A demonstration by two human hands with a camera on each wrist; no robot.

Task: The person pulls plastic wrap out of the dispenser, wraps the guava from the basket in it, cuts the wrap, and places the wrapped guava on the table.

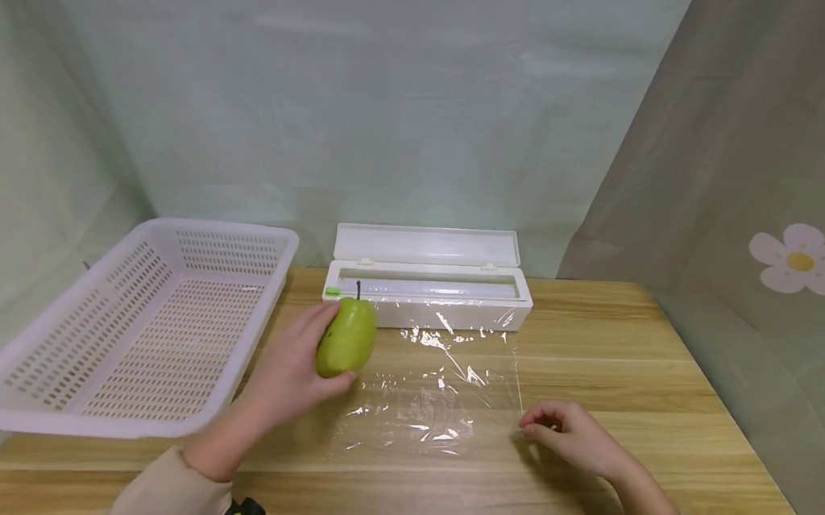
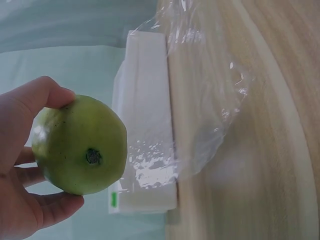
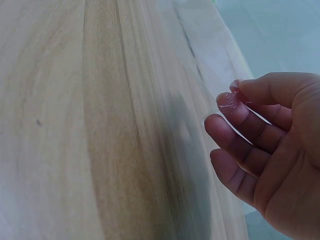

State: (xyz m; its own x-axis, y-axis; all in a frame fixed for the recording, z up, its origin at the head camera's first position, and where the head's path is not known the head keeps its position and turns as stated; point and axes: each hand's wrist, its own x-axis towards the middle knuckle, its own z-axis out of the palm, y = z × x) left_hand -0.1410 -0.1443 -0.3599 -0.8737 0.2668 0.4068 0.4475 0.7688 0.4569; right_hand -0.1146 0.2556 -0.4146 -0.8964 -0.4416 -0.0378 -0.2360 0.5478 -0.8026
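A green pear [image 1: 348, 340], its dark stem pointing up, is gripped from the side by my left hand [image 1: 295, 361]. In the left wrist view the pear's round bottom [image 2: 82, 145] faces the camera, with thumb and fingers around it. Clear plastic wrap [image 1: 438, 397] stretches from a white dispenser box [image 1: 452, 313] toward me, wrinkled and shiny. The wrap's right corner is pinched between thumb and index finger of my right hand [image 1: 576, 438]; in the right wrist view bits of film cling to the fingertips [image 3: 227, 102]. The box's lid [image 1: 428, 246] stands raised, showing the roll inside.
A white plastic basket [image 1: 264, 335] with slotted walls stands on the left of the wooden table [image 1: 638, 348]. A green slider [image 1: 333, 292] sits at the box's left end. Pale cloth [image 1: 395, 111] hangs behind, and a flowered curtain [image 1: 710, 176] borders the right side.
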